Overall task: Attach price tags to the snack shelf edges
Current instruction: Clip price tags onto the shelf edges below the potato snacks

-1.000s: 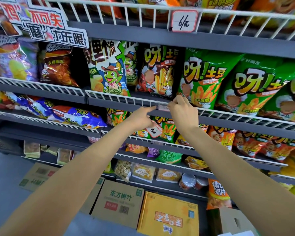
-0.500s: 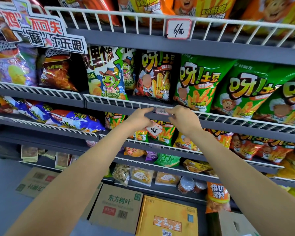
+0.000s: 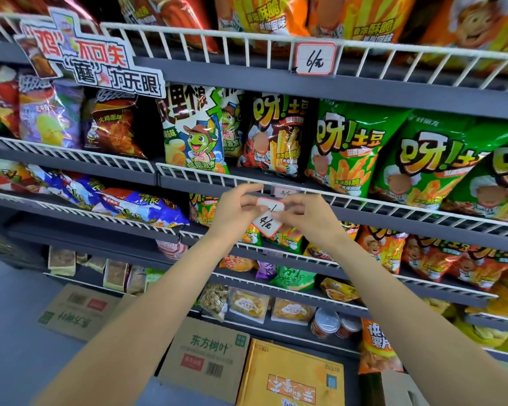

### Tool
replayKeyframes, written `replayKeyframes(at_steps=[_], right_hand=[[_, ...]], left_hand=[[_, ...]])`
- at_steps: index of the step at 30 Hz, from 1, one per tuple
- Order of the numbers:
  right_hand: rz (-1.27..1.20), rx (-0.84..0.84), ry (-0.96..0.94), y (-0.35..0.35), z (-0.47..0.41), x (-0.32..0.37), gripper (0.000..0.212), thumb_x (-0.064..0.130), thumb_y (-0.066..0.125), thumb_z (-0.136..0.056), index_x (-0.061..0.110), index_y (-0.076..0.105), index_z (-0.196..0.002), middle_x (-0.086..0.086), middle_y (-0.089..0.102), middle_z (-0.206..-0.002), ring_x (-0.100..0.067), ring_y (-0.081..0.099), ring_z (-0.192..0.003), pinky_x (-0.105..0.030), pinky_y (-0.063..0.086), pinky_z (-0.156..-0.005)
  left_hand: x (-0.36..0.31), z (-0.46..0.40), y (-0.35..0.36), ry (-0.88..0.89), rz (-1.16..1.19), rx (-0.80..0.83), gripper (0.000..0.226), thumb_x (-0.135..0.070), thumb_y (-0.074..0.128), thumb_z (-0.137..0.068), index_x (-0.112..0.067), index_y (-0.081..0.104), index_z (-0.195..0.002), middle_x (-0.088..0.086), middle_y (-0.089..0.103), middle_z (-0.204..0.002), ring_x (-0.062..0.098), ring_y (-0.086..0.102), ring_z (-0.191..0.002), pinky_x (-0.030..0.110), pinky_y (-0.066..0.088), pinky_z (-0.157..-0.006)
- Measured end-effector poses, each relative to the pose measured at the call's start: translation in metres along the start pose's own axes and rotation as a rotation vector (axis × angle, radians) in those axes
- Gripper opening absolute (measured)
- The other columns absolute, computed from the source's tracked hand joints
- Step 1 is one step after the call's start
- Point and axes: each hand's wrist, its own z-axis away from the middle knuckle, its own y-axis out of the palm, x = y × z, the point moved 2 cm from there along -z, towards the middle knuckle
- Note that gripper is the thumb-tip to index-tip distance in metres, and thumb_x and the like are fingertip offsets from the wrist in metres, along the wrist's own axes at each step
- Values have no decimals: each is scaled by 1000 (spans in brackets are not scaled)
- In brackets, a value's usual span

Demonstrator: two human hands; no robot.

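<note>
A price tag [image 3: 267, 204], white with a red border, sits between both hands in the head view, just below the white wire rail [image 3: 364, 197] of the shelf that carries the green potato-stick bags [image 3: 349, 148]. The left hand [image 3: 235, 210] pinches its left edge with curled fingers, and the right hand [image 3: 301, 213] pinches its right edge the same way. Directly beneath it a second tag marked "4" [image 3: 267, 225] hangs on the next shelf down, partly overlapped by the hands. A clear tag holder [image 3: 285, 191] clings to the rail just above the held tag. On the upper shelf's rail a tag marked "6" [image 3: 316, 60] is fixed. Cardboard boxes [image 3: 208, 361] stand on the floor below.
</note>
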Motion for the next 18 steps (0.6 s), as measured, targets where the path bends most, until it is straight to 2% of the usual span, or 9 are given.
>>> replayKeyframes(at_steps=[3, 7, 9, 11, 13, 16, 18], right_hand=[[-33, -16, 21, 10, 1, 0, 16, 7, 69, -81, 12, 62, -94, -12, 71, -82, -20, 67, -66, -19, 56, -54], [-71, -18, 7, 28, -3, 8, 15, 1, 70, -79, 7, 63, -91, -8, 69, -76, -20, 68, -68, -22, 57, -57], [-79, 14, -10, 42, -7, 15, 16, 0, 70, -79, 13, 61, -80, -4, 67, -71, -20, 66, -64, -21, 56, -56], [-67, 46, -15, 61, -10, 25, 20, 0, 70, -79, 16, 59, -77, -4, 67, -70, -17, 65, -62, -20, 55, -55], [-54, 67, -29, 82, -13, 35, 15, 2, 70, -79, 12, 60, -82, -6, 67, -72, -19, 66, -64, -22, 55, -55], [-14, 70, -53, 122, -16, 53, 15, 6, 69, -81, 8, 60, -93, -14, 70, -80, -26, 67, -69, -35, 59, -64], [19, 84, -78, 155, -18, 68, 14, 8, 68, -83, 8, 61, -95, -17, 70, -83, -23, 66, -66, -33, 59, -64]], left_hand=[[4, 10, -8, -16, 39, 0, 44, 1, 61, -85, -15, 53, -125, 5, 68, -101, 7, 63, -85, 17, 50, -71], [16, 23, -32, -93, 59, 4, 42, 5, 61, -84, -7, 54, -124, 10, 65, -102, 15, 63, -88, 24, 54, -74], [23, 28, -49, -124, 97, -12, 38, 8, 60, -83, -1, 56, -120, 15, 64, -98, 18, 63, -85, 21, 56, -70], [28, 32, -69, -136, 117, -38, 32, 9, 60, -83, -3, 58, -112, 12, 64, -91, 14, 63, -80, 15, 56, -63], [33, 37, -89, -132, 108, -75, 30, 9, 59, -83, -6, 59, -108, 5, 64, -84, 12, 62, -76, 13, 55, -61], [41, 46, -128, -103, 56, -122, 25, 6, 58, -86, -1, 60, -109, 3, 63, -79, 13, 60, -73, 13, 54, -60], [48, 52, -161, -80, 42, -149, 18, 2, 59, -87, -4, 61, -104, 3, 61, -77, 13, 59, -70, 15, 55, -59]])
